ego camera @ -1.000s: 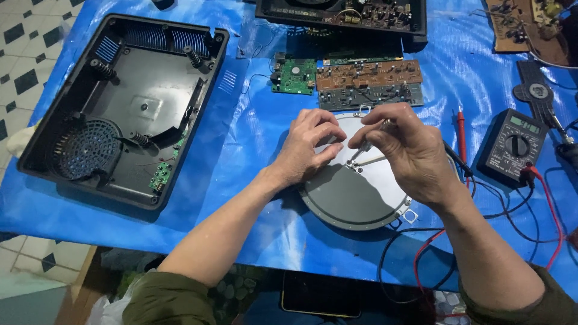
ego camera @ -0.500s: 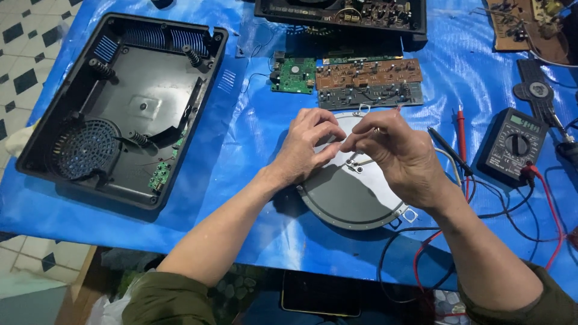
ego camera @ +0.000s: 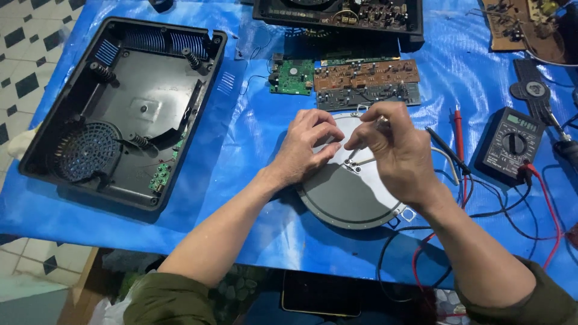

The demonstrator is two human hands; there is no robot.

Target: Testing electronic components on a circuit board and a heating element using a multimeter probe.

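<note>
Resting on the blue sheet [ego camera: 265, 198] between casing [ego camera: 120, 114] and multimeter [ego camera: 510, 146], the grey disc [ego camera: 346, 195] is steadied by the left hand [ego camera: 307, 147], fingers curled together, while something small, unclear, is pinched by the right hand [ego camera: 394, 150] above its centre.

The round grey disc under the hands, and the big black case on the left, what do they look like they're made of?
Round grey disc: probably metal with a matte grey face; its thin bright rim and small mounting tabs look like sheet metal. Black case: most likely moulded plastic with a dull sheen, judging by the moulded ribs, vent slots and round grille. The left hand and right hand rest over the disc.
</note>
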